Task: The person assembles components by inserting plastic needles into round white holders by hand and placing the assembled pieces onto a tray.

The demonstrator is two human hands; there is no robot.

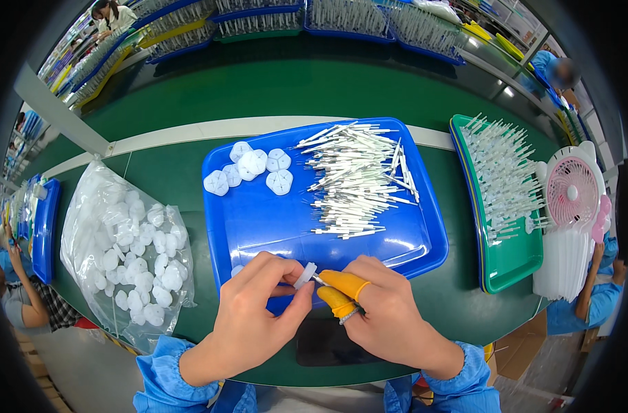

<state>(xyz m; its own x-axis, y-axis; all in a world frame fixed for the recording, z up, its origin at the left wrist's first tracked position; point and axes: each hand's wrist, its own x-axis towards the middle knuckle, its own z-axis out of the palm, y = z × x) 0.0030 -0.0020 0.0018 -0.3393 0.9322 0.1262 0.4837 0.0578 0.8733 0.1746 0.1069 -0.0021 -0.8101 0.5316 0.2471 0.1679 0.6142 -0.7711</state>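
Note:
My left hand (255,320) pinches a small white plastic disc (304,275) edge-on, between thumb and fingers, at the near edge of a blue tray (273,241). Yellow finger cots cover two fingertips of my right hand (393,313), and a ring shows on one finger. Those fingertips close on a thin white stick (319,279) whose end meets the disc; most of it is hidden. In the tray's right half lies a heap of thin white sticks (355,186) with dark, wiry ends. Several lobed white discs (252,165) lie at its far left.
Left of the tray, a clear plastic bag (124,255) holds many white discs. A green tray (514,272) of assembled pieces stands at right, beside a pink-and-white fan (572,189). A dark flat object (335,344) lies below my hands. Loaded trays (259,24) line the back; people work nearby.

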